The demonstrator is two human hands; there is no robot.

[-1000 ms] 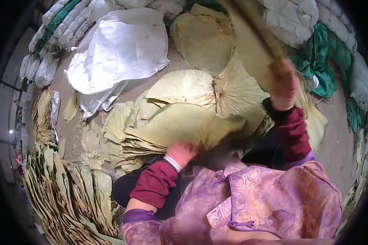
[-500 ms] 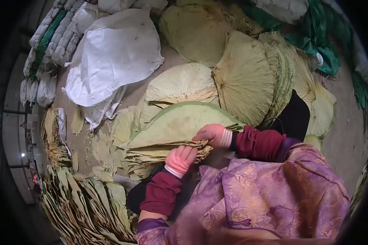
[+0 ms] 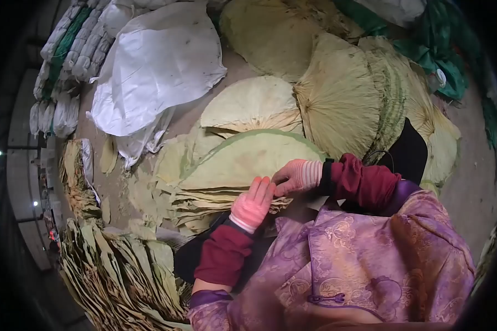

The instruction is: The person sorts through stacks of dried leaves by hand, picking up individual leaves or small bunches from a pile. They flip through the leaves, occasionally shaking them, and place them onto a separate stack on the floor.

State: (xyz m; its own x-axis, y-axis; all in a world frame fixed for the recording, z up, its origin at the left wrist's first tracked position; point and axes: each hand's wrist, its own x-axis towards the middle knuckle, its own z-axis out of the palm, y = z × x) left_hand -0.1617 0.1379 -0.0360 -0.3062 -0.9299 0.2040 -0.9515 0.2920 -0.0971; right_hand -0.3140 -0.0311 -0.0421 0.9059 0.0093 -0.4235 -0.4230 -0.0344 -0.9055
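A stack of large dried lotus leaves (image 3: 232, 165), folded into half-rounds, lies in front of me with its layered straight edge towards my body. My left hand (image 3: 253, 205), in a pink striped glove, rests with fingers stretched flat over the layered edge near its right part. Just right of it my right hand (image 3: 297, 176), gloved alike, bends its fingers down round the leaves at that edge. The fingertips of both hands nearly meet. The undersides of the hands and the right thumb's hold are hidden.
More fan-shaped leaves (image 3: 339, 94) spread beyond the stack to the right. Many folded leaves (image 3: 116, 270) stand packed at lower left. A white sheet (image 3: 154, 71) lies at upper left near wrapped bundles (image 3: 66, 113). Green plastic (image 3: 453, 83) lies at upper right; leaf scraps litter the floor.
My left hand has moved up and right, its fingers straightening from a curl onto the stack's edge. The right hand stays at the edge and has turned slightly downward.
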